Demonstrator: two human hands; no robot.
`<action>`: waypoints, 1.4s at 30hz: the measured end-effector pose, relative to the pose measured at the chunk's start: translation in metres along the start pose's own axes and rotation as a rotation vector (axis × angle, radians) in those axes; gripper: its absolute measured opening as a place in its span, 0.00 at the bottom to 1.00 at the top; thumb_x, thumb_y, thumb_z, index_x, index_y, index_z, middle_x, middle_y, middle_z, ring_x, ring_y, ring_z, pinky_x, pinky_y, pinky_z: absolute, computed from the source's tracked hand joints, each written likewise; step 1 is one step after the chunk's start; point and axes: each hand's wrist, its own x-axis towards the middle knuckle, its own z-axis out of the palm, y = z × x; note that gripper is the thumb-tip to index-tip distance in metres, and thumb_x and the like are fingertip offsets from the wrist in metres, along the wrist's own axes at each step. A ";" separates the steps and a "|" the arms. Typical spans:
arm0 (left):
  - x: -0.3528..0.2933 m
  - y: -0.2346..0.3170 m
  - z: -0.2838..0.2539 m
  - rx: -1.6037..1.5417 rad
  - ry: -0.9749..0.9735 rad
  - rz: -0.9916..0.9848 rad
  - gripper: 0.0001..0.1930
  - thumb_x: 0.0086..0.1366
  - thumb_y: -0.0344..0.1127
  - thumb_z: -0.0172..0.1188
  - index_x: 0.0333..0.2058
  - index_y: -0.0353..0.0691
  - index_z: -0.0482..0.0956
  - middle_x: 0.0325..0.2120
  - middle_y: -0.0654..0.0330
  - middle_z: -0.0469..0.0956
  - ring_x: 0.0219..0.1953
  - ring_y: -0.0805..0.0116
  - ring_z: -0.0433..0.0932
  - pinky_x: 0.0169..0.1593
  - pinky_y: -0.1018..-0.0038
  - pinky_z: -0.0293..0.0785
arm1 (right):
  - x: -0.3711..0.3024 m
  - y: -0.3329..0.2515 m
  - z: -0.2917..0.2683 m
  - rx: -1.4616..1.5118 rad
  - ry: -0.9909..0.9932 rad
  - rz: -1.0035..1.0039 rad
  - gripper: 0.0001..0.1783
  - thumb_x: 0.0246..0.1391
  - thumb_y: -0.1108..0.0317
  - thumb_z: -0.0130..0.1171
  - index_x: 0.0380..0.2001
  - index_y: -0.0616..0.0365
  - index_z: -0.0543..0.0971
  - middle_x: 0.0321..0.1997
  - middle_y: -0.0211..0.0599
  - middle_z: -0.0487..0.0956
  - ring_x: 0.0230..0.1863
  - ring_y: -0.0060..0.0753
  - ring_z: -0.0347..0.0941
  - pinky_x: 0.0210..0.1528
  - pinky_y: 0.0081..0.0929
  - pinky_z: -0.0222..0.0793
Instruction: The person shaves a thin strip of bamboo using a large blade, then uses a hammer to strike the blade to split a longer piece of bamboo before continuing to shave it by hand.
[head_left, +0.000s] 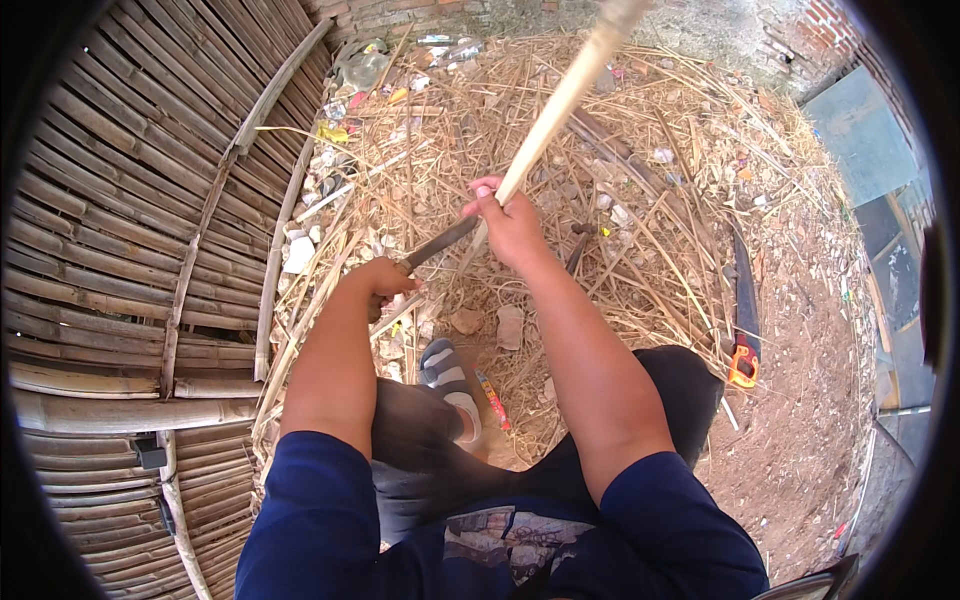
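Closed around a handle, my left hand holds a large knife with a dark blade. The blade points up and right, toward my other hand. My right hand is wrapped around a pale bamboo stick, which slants up to the top right. The stick's lower end comes out below the right hand, close to the blade's tip. Whether blade and stick touch I cannot tell. Both hands are in front of my bent knees, above ground strewn with bamboo shavings.
A handsaw with an orange handle lies to the right. A bamboo slat wall stands along the left, and a brick wall at the back. Blue-grey panels are at the far right. Near my foot lies a red wrapper.
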 end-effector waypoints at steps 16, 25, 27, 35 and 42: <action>-0.184 0.000 -0.027 -0.783 0.222 0.352 0.24 0.70 0.34 0.58 0.59 0.52 0.55 0.33 0.62 0.73 0.25 0.76 0.68 0.28 0.76 0.67 | -0.024 -0.016 -0.026 -0.170 0.254 0.028 0.14 0.70 0.61 0.46 0.52 0.55 0.73 0.26 0.40 0.80 0.24 0.35 0.77 0.27 0.37 0.72; -0.172 0.087 0.007 -1.042 0.536 0.688 0.40 0.60 0.82 0.33 0.37 0.47 0.69 0.34 0.64 0.66 0.27 0.75 0.63 0.30 0.78 0.65 | -0.069 -0.007 0.025 -0.364 0.030 -0.121 0.14 0.65 0.66 0.52 0.51 0.55 0.73 0.27 0.43 0.78 0.24 0.36 0.77 0.25 0.38 0.74; -0.166 0.101 0.015 -1.060 0.526 0.837 0.39 0.60 0.80 0.38 0.38 0.45 0.70 0.33 0.65 0.68 0.27 0.76 0.65 0.29 0.78 0.66 | -0.076 -0.008 0.025 -0.342 0.098 -0.189 0.14 0.62 0.68 0.53 0.50 0.55 0.73 0.32 0.52 0.80 0.33 0.56 0.80 0.37 0.52 0.74; -0.174 0.116 0.019 -0.824 0.718 0.673 0.19 0.74 0.51 0.51 0.30 0.42 0.70 0.23 0.68 0.66 0.24 0.80 0.63 0.27 0.79 0.59 | -0.077 -0.021 0.015 -0.290 -0.307 -0.191 0.15 0.61 0.63 0.52 0.48 0.59 0.72 0.33 0.53 0.80 0.37 0.56 0.78 0.40 0.49 0.72; -0.157 0.081 0.014 -0.683 0.742 0.932 0.16 0.75 0.44 0.48 0.30 0.41 0.70 0.28 0.67 0.66 0.32 0.76 0.63 0.40 0.76 0.62 | -0.033 -0.017 0.003 0.417 -0.597 0.131 0.21 0.62 0.57 0.48 0.47 0.62 0.78 0.42 0.38 0.80 0.46 0.31 0.75 0.48 0.34 0.72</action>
